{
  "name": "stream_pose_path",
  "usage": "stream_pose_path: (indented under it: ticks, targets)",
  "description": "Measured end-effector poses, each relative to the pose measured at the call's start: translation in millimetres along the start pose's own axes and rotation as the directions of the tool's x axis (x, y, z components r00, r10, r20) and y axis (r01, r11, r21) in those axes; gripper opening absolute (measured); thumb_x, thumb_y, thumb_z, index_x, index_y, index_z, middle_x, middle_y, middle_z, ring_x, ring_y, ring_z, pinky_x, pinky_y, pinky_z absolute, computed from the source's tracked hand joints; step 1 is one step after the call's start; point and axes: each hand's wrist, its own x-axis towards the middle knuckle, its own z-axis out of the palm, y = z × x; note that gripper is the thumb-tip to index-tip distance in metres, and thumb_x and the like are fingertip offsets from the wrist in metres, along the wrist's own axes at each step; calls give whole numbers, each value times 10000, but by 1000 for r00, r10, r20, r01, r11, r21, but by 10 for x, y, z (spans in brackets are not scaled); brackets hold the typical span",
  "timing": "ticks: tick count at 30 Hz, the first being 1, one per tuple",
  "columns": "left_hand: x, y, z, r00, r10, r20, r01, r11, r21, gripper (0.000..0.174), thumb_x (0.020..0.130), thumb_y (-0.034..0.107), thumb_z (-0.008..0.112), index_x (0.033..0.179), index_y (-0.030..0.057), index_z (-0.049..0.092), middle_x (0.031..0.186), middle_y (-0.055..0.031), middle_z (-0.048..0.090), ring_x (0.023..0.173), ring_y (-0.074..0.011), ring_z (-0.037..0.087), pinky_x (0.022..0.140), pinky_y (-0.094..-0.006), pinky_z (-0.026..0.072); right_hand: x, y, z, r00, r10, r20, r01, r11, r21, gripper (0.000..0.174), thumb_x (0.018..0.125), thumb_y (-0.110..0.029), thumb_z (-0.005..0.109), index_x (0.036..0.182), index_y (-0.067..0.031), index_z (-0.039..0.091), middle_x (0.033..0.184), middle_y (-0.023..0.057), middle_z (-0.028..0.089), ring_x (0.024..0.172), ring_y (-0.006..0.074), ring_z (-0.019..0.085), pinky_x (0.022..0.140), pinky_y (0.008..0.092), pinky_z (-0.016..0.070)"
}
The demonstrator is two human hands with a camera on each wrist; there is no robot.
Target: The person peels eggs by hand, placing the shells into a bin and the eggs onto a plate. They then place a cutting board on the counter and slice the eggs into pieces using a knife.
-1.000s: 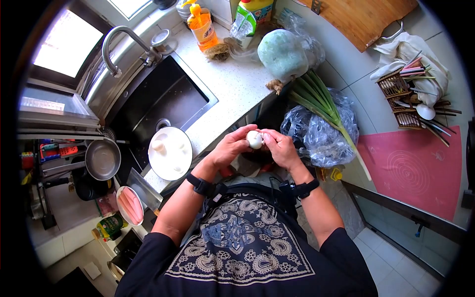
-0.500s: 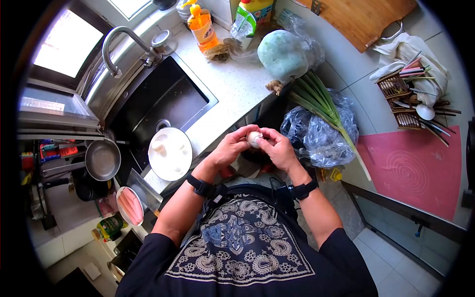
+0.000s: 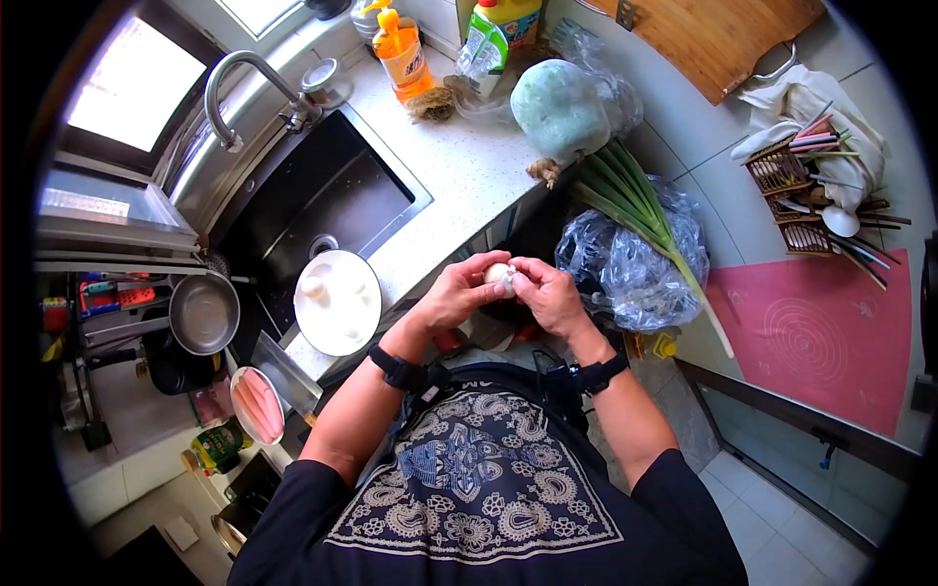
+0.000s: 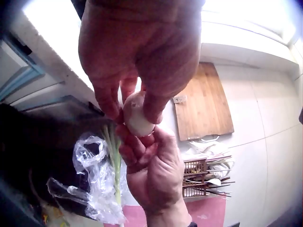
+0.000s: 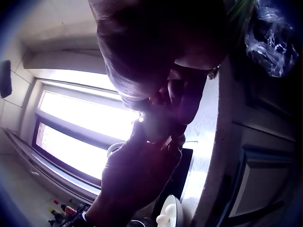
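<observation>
In front of the body, a boiled egg [image 3: 499, 274] is held between both hands. My left hand [image 3: 457, 295] grips one side of it, thumb and fingers around the shell. My right hand [image 3: 553, 299] pinches at the opposite side with thumb and fingertips. From the left wrist, the egg [image 4: 141, 119] shows a smooth white part and a pinkish-brown shell patch. The right wrist view is dark, and the fingers hide much of the egg there. A white dish [image 3: 337, 332] with several peeled eggs [image 3: 314, 288] stands by the sink, left of the hands.
The black sink [image 3: 293, 210] and tap [image 3: 210, 107] lie ahead to the left. Beyond the hands are a green-white melon [image 3: 559, 107], green onions [image 3: 635, 200] and a plastic bag [image 3: 635, 288]. A dish of sausages [image 3: 258, 405] sits lower left.
The right fingers have moved on the egg, first over its top, then closer to its edge. The egg has turned in the fingers. The left hand stays nearly in place.
</observation>
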Motion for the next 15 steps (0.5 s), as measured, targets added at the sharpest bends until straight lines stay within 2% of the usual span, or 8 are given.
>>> stream_pose_path:
  ticks: [10,13,15]
  targets:
    - [-24,-6,-1,1000,-24,1,24,999,-25,520,918,142,665,1384,34,463,1246,-52,581,1132,-143,555,999,-289,437,-22,-34,9,999,-20,-29,18,999,-49,270,916,-186,577,1100,-2,651,943,179,702,831,236,700,754,325,544]
    - [-20,-4,-4,1000,-14,12,14,1000,-16,514,914,143,669,1377,43,472,1253,-45,577,1144,-148,549,1006,-295,434,-23,21,22,996,-58,-71,53,996,-77,255,934,-186,567,1085,1,655,911,158,706,794,196,692,721,309,543]
    - [-19,2,-7,1000,-2,24,2,1000,-8,508,909,146,674,1369,50,481,1256,-38,573,1151,-149,546,1010,-298,431,-35,-5,19,996,-9,-92,7,1000,-23,246,949,-189,559,1074,-3,659,877,117,704,756,151,670,690,289,538]
